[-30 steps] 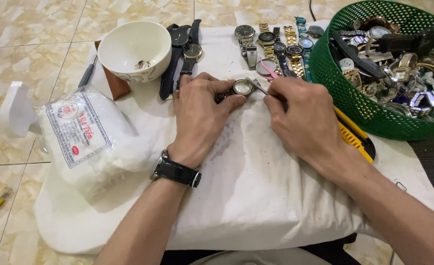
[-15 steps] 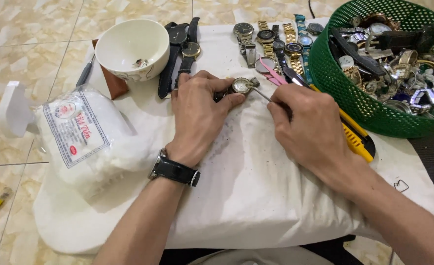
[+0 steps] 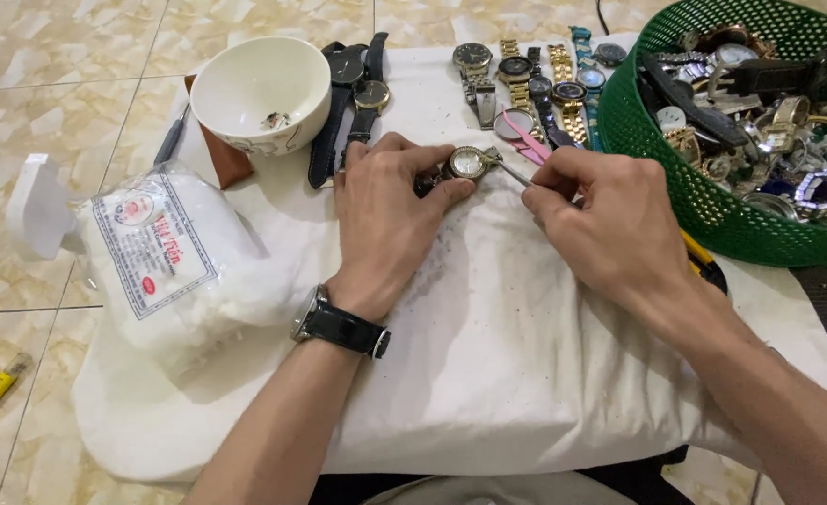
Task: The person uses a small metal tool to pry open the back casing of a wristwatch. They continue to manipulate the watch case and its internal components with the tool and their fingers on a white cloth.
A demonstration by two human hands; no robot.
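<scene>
White cloth, left hand pinching small round gold-rimmed watch (pale dial), right hand gripping tweezers

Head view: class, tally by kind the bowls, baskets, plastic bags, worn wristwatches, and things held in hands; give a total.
white bowl: 1
green basket: 1
plastic bag: 1
worn wristwatch: 1
held watch, left hand: 1
thin tool, right hand: 1
Total: 6
</scene>
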